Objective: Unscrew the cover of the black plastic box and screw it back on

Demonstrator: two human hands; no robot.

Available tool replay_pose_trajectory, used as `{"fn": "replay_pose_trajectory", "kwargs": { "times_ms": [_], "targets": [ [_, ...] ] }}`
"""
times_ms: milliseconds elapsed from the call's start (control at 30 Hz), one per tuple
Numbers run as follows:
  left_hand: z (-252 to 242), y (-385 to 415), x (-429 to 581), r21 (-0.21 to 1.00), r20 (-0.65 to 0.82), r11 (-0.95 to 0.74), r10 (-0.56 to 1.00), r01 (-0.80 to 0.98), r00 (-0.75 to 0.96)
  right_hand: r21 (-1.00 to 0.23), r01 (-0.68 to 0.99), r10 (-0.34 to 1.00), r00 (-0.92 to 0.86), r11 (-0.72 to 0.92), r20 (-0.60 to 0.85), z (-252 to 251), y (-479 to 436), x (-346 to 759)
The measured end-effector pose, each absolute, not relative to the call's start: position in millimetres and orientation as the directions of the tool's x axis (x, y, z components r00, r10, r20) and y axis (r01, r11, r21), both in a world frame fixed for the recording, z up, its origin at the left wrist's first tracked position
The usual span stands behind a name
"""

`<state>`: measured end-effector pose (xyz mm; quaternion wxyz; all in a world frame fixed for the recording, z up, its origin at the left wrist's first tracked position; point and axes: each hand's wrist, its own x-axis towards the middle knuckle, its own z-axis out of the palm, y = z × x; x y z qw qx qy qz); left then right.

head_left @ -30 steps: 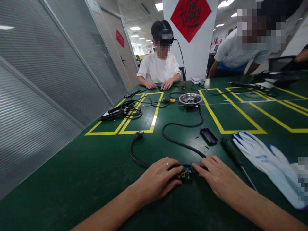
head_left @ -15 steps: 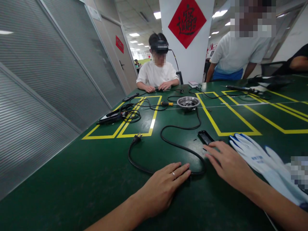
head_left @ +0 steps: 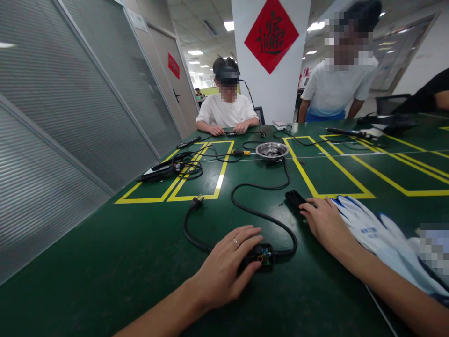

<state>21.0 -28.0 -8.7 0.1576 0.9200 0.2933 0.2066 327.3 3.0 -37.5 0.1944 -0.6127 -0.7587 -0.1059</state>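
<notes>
My left hand (head_left: 229, 262) rests on a black housing with an exposed circuit board (head_left: 265, 256), its fingers draped over the left part and the thumb along the near side. A black cable (head_left: 268, 216) runs out of both ends of this housing, one end finishing in a plug (head_left: 197, 201). My right hand (head_left: 324, 217) has its fingertips closed on the near end of a black cover (head_left: 295, 200), which lies tilted on the green table. A tiny dark piece (head_left: 280, 204) is just left of the cover.
White gloves (head_left: 372, 229) lie beside my right forearm. Farther back are a metal bowl (head_left: 271, 150), a yellow screwdriver (head_left: 241, 152) and coiled black cables (head_left: 191, 169). One person (head_left: 226, 107) sits across the table; another (head_left: 338, 86) stands at the right.
My left hand has shifted left, uncovering the circuit board. My right hand has reached the black cover and turned it over, so its hollow side no longer shows.
</notes>
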Motion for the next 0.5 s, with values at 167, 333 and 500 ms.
{"fn": "replay_pose_trajectory", "kwargs": {
  "times_ms": [167, 333, 500],
  "targets": [
    [-5.7, -23.1, 18.3, 0.650, 0.335, -0.630, 0.740, 0.425, 0.584, -0.225, 0.923, 0.843, -0.159, 0.311, 0.514, -13.1, -29.4, 297.3],
    [-5.3, -26.9, 23.1, 0.954, 0.142, -0.254, 0.849, 0.158, 0.509, -0.259, 0.747, 0.732, -0.413, 0.612, 0.541, -8.6, -67.2, 244.5],
    [-4.9, -27.8, 20.1, 0.967, 0.186, -0.245, 0.859, 0.064, 0.476, -0.253, 0.635, 0.641, -0.507, 0.730, 0.577, -12.5, -71.9, 241.1]
  ]
}}
